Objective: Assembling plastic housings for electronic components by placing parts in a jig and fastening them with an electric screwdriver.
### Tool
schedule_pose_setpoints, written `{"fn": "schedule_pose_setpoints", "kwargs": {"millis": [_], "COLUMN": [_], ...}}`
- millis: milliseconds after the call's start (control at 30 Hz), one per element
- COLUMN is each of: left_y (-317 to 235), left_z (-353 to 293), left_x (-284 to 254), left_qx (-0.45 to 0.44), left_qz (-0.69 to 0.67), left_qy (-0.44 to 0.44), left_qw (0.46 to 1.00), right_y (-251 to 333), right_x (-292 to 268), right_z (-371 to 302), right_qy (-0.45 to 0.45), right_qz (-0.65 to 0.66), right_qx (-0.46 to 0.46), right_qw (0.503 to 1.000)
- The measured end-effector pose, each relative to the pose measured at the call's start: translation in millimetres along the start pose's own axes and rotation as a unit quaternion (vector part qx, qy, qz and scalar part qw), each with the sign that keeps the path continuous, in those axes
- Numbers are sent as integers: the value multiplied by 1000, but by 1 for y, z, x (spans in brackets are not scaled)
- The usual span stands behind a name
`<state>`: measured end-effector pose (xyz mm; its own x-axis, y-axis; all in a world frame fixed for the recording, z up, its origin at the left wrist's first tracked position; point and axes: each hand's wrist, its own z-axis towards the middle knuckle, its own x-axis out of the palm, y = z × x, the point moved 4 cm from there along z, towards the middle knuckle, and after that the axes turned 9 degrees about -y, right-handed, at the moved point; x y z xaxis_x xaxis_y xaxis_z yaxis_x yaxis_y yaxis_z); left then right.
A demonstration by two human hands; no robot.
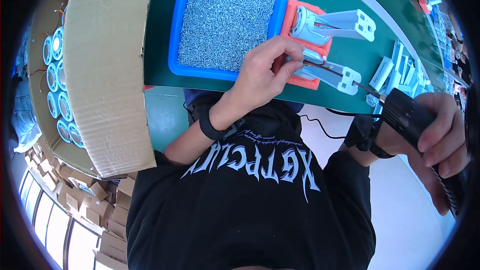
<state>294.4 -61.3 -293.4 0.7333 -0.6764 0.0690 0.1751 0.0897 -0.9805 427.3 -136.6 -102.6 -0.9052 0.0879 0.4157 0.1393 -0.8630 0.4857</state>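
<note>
Over the nearer white plastic housing (345,81) my left hand (265,70) is closed, thumb and forefinger pinched beside its red and dark wires (315,64). What lies between those fingertips is hidden. My right hand (442,135) grips a black electric screwdriver (407,115), its thin bit pointing left at the square end of that housing; whether it touches cannot be told. A second white housing (345,22) lies just beyond, with a round end like the first. Both rest their round ends on a coral-red foam block (309,84).
A blue tray (174,45) full of small silver screws sits left of the foam on the green table (160,25). Several white parts (405,72) are piled at right. A cardboard box (110,70) at left holds round white units with wires (52,77).
</note>
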Motion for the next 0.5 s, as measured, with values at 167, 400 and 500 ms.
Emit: {"fn": "schedule_pose_setpoints", "kwargs": {"millis": [167, 400, 500], "left_y": [-8, -13, -12], "left_z": [-2, -6, -8], "left_x": [2, -3, -3], "left_qx": [34, 24, -36], "left_qz": [-17, -65, -78], "left_qy": [-16, 18, 56], "left_qw": [999, 997, 995], "right_y": [29, 41, 57], "right_x": [-8, -14, -17], "right_z": [-4, -8, -12], "right_qy": [-61, -127, -214], "right_qz": [-19, -27, -271], "right_qx": [-26, -47, -60], "right_qw": [998, 990, 936]}}
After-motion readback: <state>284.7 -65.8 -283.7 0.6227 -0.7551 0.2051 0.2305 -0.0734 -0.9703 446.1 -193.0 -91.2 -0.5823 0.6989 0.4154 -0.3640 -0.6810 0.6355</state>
